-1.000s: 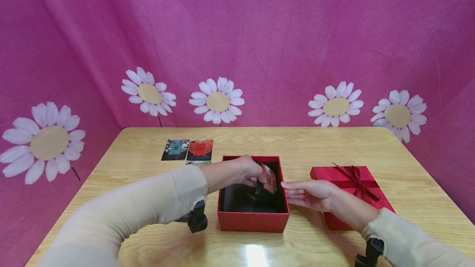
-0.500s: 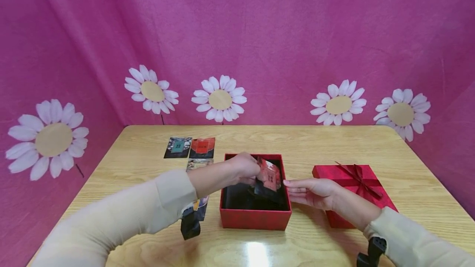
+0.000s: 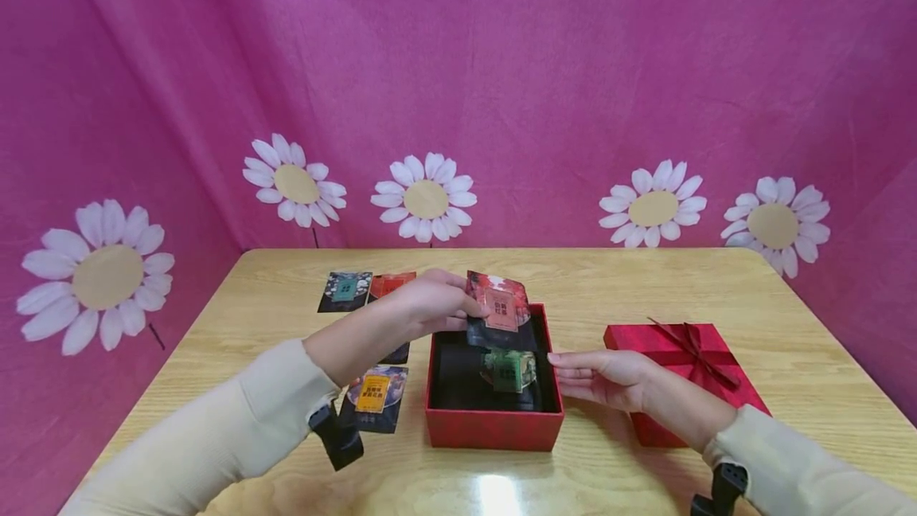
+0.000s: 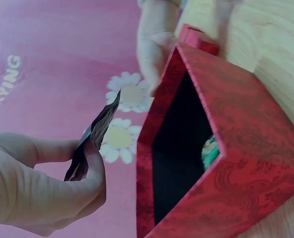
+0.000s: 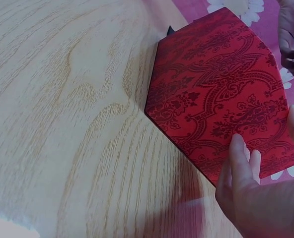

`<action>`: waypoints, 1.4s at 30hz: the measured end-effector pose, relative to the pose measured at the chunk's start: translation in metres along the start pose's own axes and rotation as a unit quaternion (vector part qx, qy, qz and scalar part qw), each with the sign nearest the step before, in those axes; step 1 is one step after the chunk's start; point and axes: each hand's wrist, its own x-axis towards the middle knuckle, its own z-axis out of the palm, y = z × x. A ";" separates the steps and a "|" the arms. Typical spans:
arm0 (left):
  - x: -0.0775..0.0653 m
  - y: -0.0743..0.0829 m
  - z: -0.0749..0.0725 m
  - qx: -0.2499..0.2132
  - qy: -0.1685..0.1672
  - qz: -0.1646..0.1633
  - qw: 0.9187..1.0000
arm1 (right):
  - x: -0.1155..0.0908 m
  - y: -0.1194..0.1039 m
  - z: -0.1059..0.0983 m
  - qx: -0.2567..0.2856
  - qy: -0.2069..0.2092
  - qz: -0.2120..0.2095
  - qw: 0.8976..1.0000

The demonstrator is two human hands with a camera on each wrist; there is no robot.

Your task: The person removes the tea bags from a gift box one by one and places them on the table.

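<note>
My left hand (image 3: 433, 301) pinches a flat red-and-black packet (image 3: 500, 307) over the back of the open red box (image 3: 494, 430). In the left wrist view, thumb and fingers grip the packet (image 4: 98, 130) at its edge, apart from the box. Inside the dark box lies a green-labelled packet (image 3: 507, 373). Against the box's right side, my right hand (image 3: 605, 375) rests with extended fingers. The right wrist view has its fingertips on the patterned red wall (image 5: 221, 94), the thumb near the rim.
Left of the box lie a teal-labelled packet (image 3: 344, 291), a red one (image 3: 389, 285) and a yellow-labelled one (image 3: 374, 398); another is mostly hidden under the left arm. A red lid with a ribbon bow (image 3: 691, 353) sits right, behind the right forearm.
My left hand has lifted the red-and-black packet up out of the box and moved left and back with it. The green-labelled packet has come into view. The right hand stays at the box's side.
</note>
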 end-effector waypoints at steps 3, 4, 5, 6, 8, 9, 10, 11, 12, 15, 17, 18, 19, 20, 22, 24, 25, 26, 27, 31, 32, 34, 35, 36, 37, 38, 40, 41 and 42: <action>-0.002 -0.001 -0.009 -0.020 -0.005 0.000 1.000 | 0.000 0.002 -0.001 0.001 0.002 0.001 1.000; -0.003 -0.002 -0.013 -0.023 -0.007 0.002 1.000 | 0.001 0.002 -0.001 0.001 0.003 0.001 1.000; -0.004 -0.003 -0.016 -0.027 -0.012 0.005 1.000 | 0.001 0.003 -0.001 0.000 0.004 -0.001 1.000; -0.005 -0.004 -0.020 -0.030 -0.013 0.008 0.999 | 0.001 0.003 -0.001 -0.001 0.005 -0.002 1.000; -0.007 -0.006 -0.029 -0.029 -0.019 0.012 0.999 | 0.001 0.004 -0.002 -0.003 0.007 -0.004 1.000; -0.008 -0.008 -0.034 -0.034 -0.022 0.013 0.999 | 0.001 0.004 -0.002 -0.004 0.007 -0.005 1.000; -0.009 -0.009 -0.040 -0.038 -0.024 0.014 0.999 | 0.001 0.003 -0.002 -0.004 0.007 -0.005 1.000; -0.010 -0.010 -0.045 -0.043 -0.027 0.015 0.999 | 0.000 0.003 -0.002 -0.005 0.007 -0.005 1.000; -0.011 -0.011 -0.052 -0.047 -0.026 0.015 0.998 | 0.000 0.002 -0.002 -0.006 0.007 -0.006 1.000; -0.016 -0.017 -0.072 -0.053 -0.027 0.022 0.998 | -0.001 0.000 -0.002 -0.010 0.006 -0.008 1.000; -0.019 -0.022 -0.085 -0.047 -0.025 0.030 0.998 | -0.001 -0.002 -0.001 -0.012 0.003 -0.008 1.000; -0.021 -0.024 -0.091 -0.045 -0.025 0.033 0.998 | -0.001 -0.002 -0.001 -0.013 0.001 -0.008 1.000; -0.022 -0.026 -0.098 -0.043 -0.026 0.036 0.998 | -0.001 -0.002 -0.001 -0.014 -0.002 -0.007 1.000; -0.023 -0.029 -0.103 -0.042 -0.027 0.040 0.998 | -0.001 -0.002 -0.001 -0.014 -0.004 -0.006 1.000; -0.025 -0.033 -0.114 -0.048 -0.030 0.043 0.997 | 0.000 -0.002 -0.002 -0.016 -0.012 -0.008 1.000; -0.027 -0.037 -0.124 -0.055 -0.032 0.046 0.997 | 0.000 -0.001 -0.002 -0.018 -0.016 -0.009 1.000; -0.027 -0.040 -0.128 -0.055 -0.032 0.047 0.997 | 0.000 -0.001 -0.002 -0.018 -0.016 -0.009 1.000; -0.028 -0.042 -0.133 -0.054 -0.031 0.050 0.997 | 0.001 -0.001 -0.002 -0.017 -0.015 -0.009 1.000; -0.028 -0.045 -0.137 -0.052 -0.030 0.051 0.997 | 0.001 -0.001 -0.001 -0.017 -0.013 -0.009 1.000; -0.027 -0.056 -0.152 -0.043 -0.023 0.049 0.998 | 0.001 0.000 0.000 -0.014 -0.008 -0.011 1.000; -0.026 -0.059 -0.155 -0.045 -0.020 0.048 0.998 | 0.001 0.000 0.000 -0.014 -0.008 -0.012 1.000; -0.024 -0.066 -0.161 -0.045 -0.012 0.044 0.998 | 0.001 0.001 -0.001 -0.015 -0.012 -0.014 1.000; -0.022 -0.070 -0.164 -0.042 -0.010 0.044 0.998 | 0.001 0.001 -0.001 -0.014 -0.013 -0.014 1.000; -0.021 -0.074 -0.167 -0.043 -0.008 0.041 0.998 | 0.001 0.002 -0.001 -0.015 -0.016 -0.015 1.000; -0.019 -0.078 -0.170 -0.044 -0.005 0.038 0.998 | 0.001 0.002 -0.002 -0.016 -0.017 -0.016 1.000; -0.018 -0.081 -0.173 -0.042 -0.001 0.035 0.998 | 0.001 0.003 -0.002 -0.018 -0.018 -0.017 1.000; -0.015 -0.088 -0.178 -0.038 0.004 0.027 0.999 | 0.001 0.003 -0.002 -0.018 -0.018 -0.018 1.000; -0.014 -0.091 -0.181 -0.036 0.005 0.024 0.999 | 0.001 0.003 -0.002 -0.018 -0.018 -0.019 0.999; -0.013 -0.093 -0.182 -0.036 0.010 0.018 0.999 | 0.001 0.003 -0.002 -0.018 -0.018 -0.019 1.000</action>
